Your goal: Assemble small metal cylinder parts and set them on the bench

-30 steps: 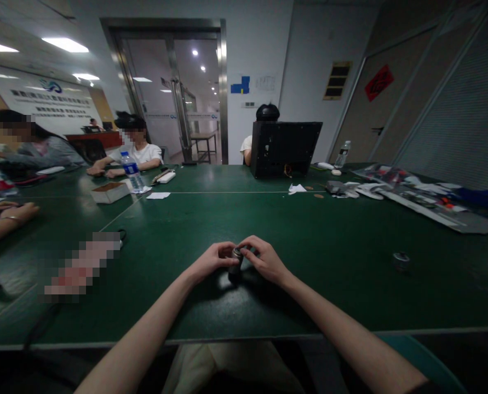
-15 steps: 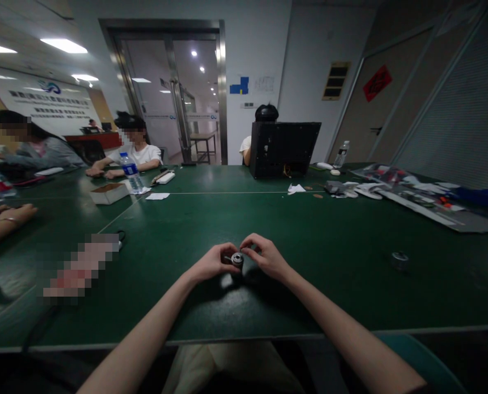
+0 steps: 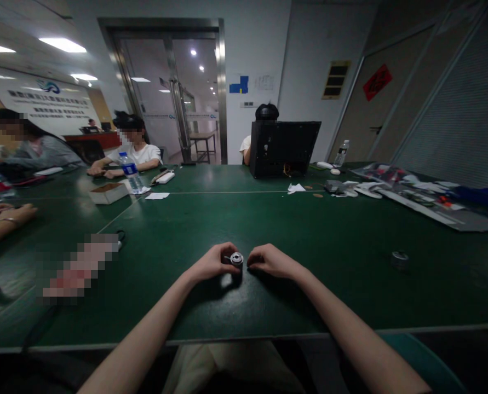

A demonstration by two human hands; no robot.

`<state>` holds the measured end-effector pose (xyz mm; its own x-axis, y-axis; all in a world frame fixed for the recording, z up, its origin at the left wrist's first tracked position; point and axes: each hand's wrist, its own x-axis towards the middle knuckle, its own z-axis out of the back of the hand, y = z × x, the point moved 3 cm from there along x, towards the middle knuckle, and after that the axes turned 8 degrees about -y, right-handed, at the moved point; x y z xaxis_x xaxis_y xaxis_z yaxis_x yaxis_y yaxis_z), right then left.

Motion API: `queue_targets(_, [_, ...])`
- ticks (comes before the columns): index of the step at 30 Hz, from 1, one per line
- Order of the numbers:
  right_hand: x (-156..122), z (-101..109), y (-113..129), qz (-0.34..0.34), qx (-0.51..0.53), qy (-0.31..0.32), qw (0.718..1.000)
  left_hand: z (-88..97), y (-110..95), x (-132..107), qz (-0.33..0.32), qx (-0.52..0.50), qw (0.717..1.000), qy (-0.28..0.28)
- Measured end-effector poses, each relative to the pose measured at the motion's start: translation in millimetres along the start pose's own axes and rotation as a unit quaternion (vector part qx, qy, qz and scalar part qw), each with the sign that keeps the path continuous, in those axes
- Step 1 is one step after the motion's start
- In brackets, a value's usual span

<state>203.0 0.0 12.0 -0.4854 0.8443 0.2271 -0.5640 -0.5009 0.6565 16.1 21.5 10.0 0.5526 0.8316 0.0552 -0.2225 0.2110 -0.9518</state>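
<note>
Small metal cylinder [image 3: 236, 259] — probably rigid, dense, slick — is best gripped by its round sides, where the left hand [image 3: 211, 264] pinches it; the right hand [image 3: 270, 261] lies curled shut beside it.

The small round part [image 3: 236, 258] looks like metal. Its top is silvery, smooth and shiny. The table [image 3: 268, 219] has a smooth dark green top with a soft shine; lamp light shows on it. A second round piece [image 3: 400, 259] looks like dull grey metal. The box [image 3: 109, 192] is brown cardboard, matt. The bottle [image 3: 132, 174] is clear plastic. The black case [image 3: 285, 148] is matt. The scraps [image 3: 296, 189] are white paper. The door frame [image 3: 222, 93] is shiny metal, with glossy glass in it.
</note>
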Motion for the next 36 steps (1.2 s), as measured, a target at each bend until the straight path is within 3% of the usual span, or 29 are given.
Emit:
queue_targets(8, [-1.8, 2.4, 3.0, -0.014, -0.013, 0.014, 1.0, -0.5, -1.1, -0.2, 0.001, -0.005, 1.0, 0.004])
queue_targets(16, [3.3, 10.2, -0.6, -0.02, -0.017, -0.09, 0.996, 0.0, -3.5, -1.6, 0.001, 0.016, 1.0, 0.012])
queue_targets(23, [2.2, 1.3, 16.4, 0.016, 0.015, -0.088, 0.996, 3.0, -8.4, -3.6, -0.028, -0.019, 0.999, 0.03])
queue_targets(28, [1.2, -4.0, 27.6, 0.037, 0.016, -0.082, 0.996, 3.5, -3.4, 1.3, -0.004, -0.06, 0.998, -0.025])
queue_targets(32, [3.0, -14.0, 28.0, 0.044, 0.007, -0.087, 0.995, 5.0, 1.3, 4.5, 0.003, -0.031, 0.996, -0.085])
queue_targets(36, [5.4, -19.9, 29.8, 0.034, 0.0, -0.103, 0.994, 7.7, 6.0, 6.8, -0.012, 0.023, 0.994, -0.107])
